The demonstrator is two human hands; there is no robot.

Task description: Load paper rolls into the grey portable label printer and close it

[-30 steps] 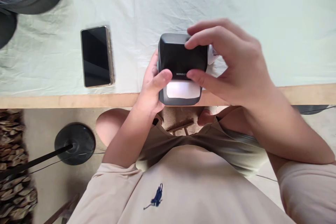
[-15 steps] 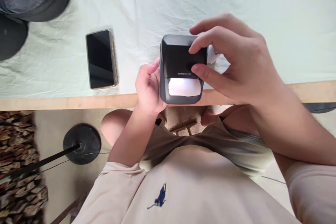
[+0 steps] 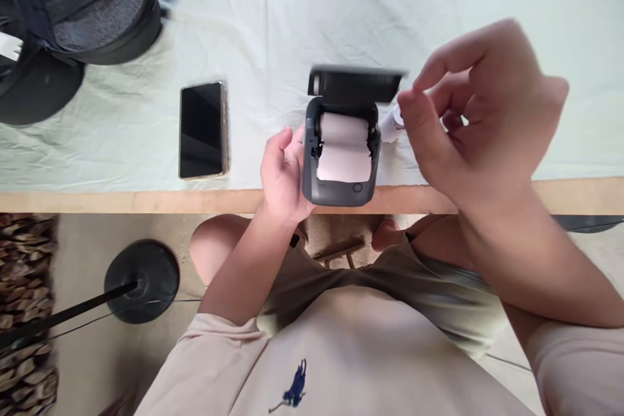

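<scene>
My left hand [image 3: 285, 175] grips the left side of a small dark label printer [image 3: 341, 194] at the table's front edge. The printer's black lid [image 3: 358, 84] stands raised and is slightly blurred. Inside lies a white paper roll [image 3: 344, 129], with a paper strip reaching toward the front. My right hand [image 3: 487, 110] is up at the right, thumb and index finger pressed together close beside the lid's right corner. Whether the fingers touch the lid or hold anything is unclear. A second white roll [image 3: 389, 127] sits right of the printer, partly covered by my right thumb.
A smartphone [image 3: 202, 130] lies screen up to the left on the pale tablecloth [image 3: 273, 32]. An open black case [image 3: 112, 13] occupies the far left corner. Below the wooden table edge [image 3: 234, 200], a round black stand base [image 3: 146, 279] rests on the floor.
The printer's lid has swung up from closed, exposing the paper inside. My right hand has moved off the lid's top to the right, its fingers now pinched. My left hand keeps its hold.
</scene>
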